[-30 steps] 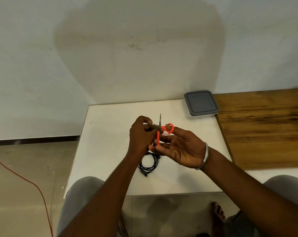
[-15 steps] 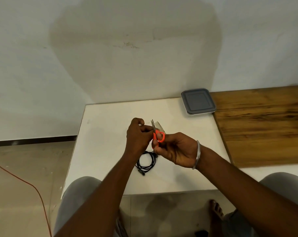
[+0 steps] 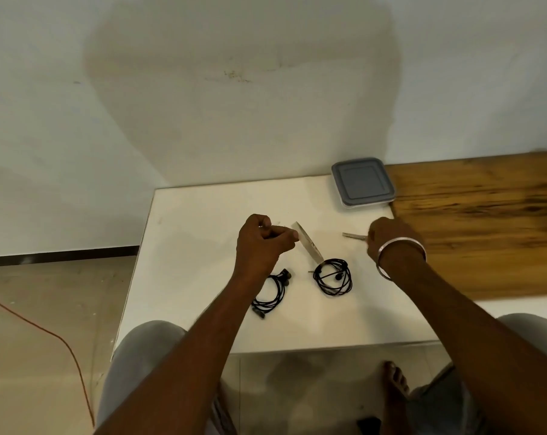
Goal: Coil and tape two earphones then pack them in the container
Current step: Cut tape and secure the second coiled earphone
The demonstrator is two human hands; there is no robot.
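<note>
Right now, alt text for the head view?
A person's left hand pinches a tape strip above a white table; the right hand grips scissors. A coiled black earphone lies by the left wrist, a second earphone at the strip's lower end; a grey-lidded container sits at the far-right corner.

A white counter [image 3: 203, 240] stands by the wall [image 3: 266, 89]. A brown wooden top [image 3: 485, 230] touches its right edge. An orange wire [image 3: 66, 343] lies on the floor [image 3: 30, 387] past its left edge

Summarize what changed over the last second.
The right hand carried the scissors rightward, away from the left hand, which still pinches the tape strip. A second earphone coil now shows right of the first earphone coil. The container stayed shut, unmoved.
</note>
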